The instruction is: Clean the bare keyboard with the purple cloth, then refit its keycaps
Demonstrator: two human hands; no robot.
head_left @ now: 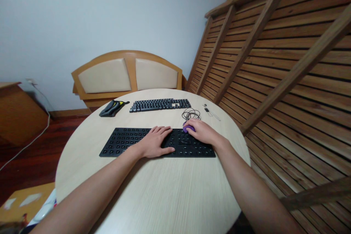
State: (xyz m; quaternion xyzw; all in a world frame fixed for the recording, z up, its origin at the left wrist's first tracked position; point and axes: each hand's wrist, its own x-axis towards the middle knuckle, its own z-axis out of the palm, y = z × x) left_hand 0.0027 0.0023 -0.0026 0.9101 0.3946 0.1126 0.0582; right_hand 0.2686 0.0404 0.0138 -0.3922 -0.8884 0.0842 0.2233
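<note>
A black keyboard with its keycaps off, bare switches showing, lies across the table in front of me. My left hand rests flat on its middle, thumb and fingers spread, with nothing held. Over the keyboard's upper right part, my right hand curls its fingers round a small purple lump, pressed at the keyboard's far edge. What kind of thing it is, I cannot make out. Just behind that hand lies a coiled black cable.
Black keycaps stand in keyboard-like rows farther back on the round table. At the left is a grey, black and yellow item; at the right, a small wire tool. Wooden slats lean close on the right.
</note>
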